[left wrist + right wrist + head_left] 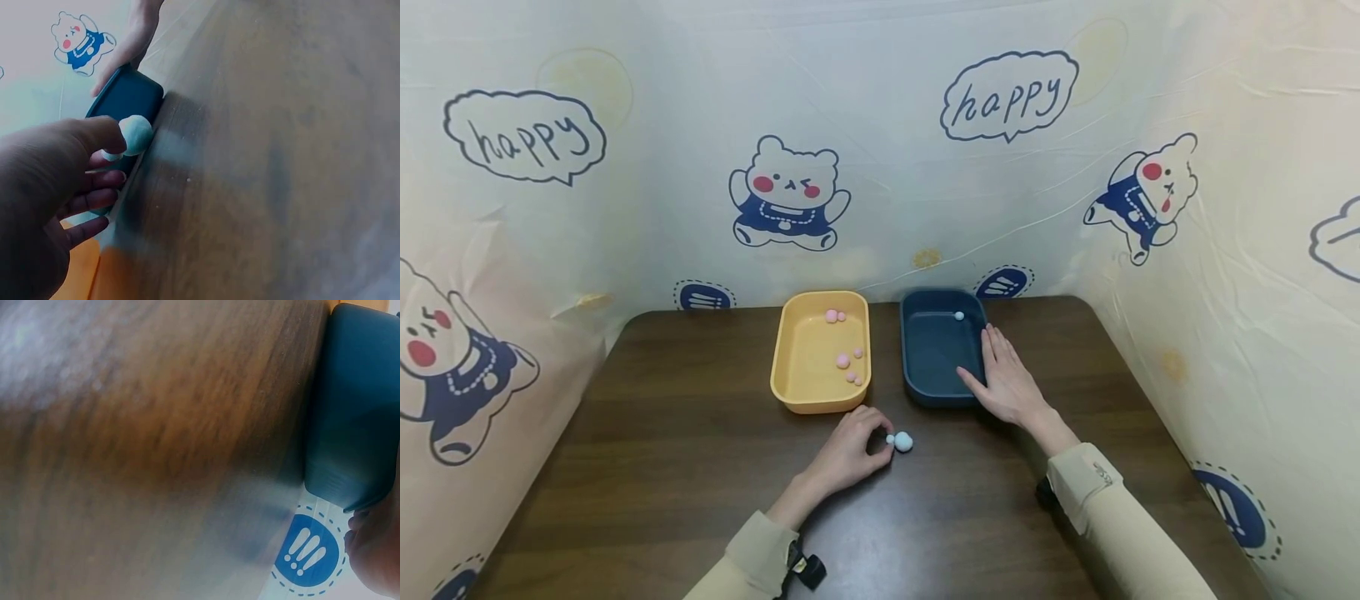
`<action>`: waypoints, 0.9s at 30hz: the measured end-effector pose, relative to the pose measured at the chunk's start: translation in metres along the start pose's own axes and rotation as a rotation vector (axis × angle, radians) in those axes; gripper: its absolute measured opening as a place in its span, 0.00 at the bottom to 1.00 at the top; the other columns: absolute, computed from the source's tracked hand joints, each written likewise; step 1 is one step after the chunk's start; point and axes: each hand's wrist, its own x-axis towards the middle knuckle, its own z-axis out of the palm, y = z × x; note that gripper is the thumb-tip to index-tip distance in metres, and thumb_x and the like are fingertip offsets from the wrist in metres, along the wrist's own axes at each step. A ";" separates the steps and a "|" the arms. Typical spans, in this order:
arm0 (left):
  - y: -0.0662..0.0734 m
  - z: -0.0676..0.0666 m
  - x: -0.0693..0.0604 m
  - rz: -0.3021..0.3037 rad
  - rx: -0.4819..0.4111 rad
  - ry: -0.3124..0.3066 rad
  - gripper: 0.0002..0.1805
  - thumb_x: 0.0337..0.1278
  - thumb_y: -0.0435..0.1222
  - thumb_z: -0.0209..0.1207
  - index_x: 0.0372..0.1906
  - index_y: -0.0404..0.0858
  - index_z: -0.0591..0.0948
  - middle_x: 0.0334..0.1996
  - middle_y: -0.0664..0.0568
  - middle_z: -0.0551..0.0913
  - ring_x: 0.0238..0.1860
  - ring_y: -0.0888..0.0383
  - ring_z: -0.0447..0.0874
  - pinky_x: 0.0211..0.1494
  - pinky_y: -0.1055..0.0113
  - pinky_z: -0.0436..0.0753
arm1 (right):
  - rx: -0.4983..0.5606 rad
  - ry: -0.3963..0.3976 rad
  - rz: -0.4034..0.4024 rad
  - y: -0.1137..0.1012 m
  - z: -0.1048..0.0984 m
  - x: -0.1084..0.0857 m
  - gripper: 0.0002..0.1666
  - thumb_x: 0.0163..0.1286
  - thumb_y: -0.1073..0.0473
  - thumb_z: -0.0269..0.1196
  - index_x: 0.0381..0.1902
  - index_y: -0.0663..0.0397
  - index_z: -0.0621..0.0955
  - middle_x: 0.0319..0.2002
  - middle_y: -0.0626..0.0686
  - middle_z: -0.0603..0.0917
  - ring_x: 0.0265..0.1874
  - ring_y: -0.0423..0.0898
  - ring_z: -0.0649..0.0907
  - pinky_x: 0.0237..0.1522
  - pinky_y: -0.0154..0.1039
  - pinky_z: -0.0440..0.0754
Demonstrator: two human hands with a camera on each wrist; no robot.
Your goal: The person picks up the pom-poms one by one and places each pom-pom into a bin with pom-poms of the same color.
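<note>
In the head view my left hand [852,447] pinches the small end of a pale blue piece [903,442] between thumb and index finger. The piece looks like a larger ball joined to a smaller one, held at the table in front of the trays. The left wrist view shows the larger ball [136,134] beside the thumb, the other fingers spread below. My right hand [1011,387] rests with straight fingers along the right rim of the dark blue tray [940,392], its thumb over the tray's near right part. One small pale blue ball [958,316] lies inside that tray.
Left of the blue tray stands a yellow tray [797,350] holding several pink balls [843,361], large and small side by side. Both trays sit towards the back of the brown wooden table [700,467]. A printed curtain [880,100] rises behind the table and at its sides.
</note>
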 end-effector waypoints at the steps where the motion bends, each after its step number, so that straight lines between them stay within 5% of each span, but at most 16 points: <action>1: -0.004 0.002 -0.001 0.003 -0.005 0.003 0.08 0.61 0.36 0.74 0.42 0.44 0.87 0.40 0.58 0.87 0.46 0.60 0.81 0.52 0.59 0.82 | 0.001 -0.001 0.000 0.000 0.000 0.000 0.59 0.86 0.30 0.49 0.89 0.70 0.44 0.91 0.69 0.43 0.91 0.66 0.49 0.91 0.63 0.50; 4: -0.011 0.006 -0.002 -0.005 -0.033 0.018 0.07 0.61 0.37 0.74 0.41 0.45 0.87 0.39 0.60 0.87 0.45 0.63 0.80 0.50 0.63 0.82 | 0.004 -0.004 0.005 0.000 0.000 0.001 0.59 0.86 0.30 0.49 0.89 0.68 0.44 0.91 0.68 0.43 0.91 0.65 0.48 0.92 0.62 0.50; 9: 0.011 -0.012 0.000 -0.002 -0.043 0.039 0.07 0.61 0.35 0.76 0.41 0.43 0.88 0.38 0.58 0.87 0.43 0.61 0.81 0.48 0.64 0.84 | 0.003 -0.004 0.004 -0.002 -0.001 0.001 0.59 0.85 0.30 0.49 0.89 0.69 0.44 0.91 0.68 0.43 0.91 0.66 0.49 0.91 0.63 0.50; 16: 0.036 -0.029 0.003 -0.111 -0.050 0.010 0.08 0.64 0.32 0.75 0.43 0.43 0.88 0.40 0.57 0.88 0.46 0.58 0.83 0.51 0.64 0.86 | 0.001 -0.013 0.007 -0.002 -0.002 0.001 0.59 0.86 0.29 0.48 0.89 0.68 0.43 0.91 0.68 0.42 0.91 0.65 0.48 0.92 0.62 0.49; 27: 0.041 -0.034 0.007 -0.082 -0.098 0.062 0.10 0.63 0.31 0.76 0.45 0.42 0.88 0.44 0.56 0.88 0.50 0.58 0.85 0.56 0.58 0.89 | 0.012 -0.013 0.009 -0.001 -0.001 0.000 0.59 0.85 0.30 0.49 0.89 0.68 0.44 0.91 0.67 0.42 0.91 0.65 0.49 0.92 0.62 0.50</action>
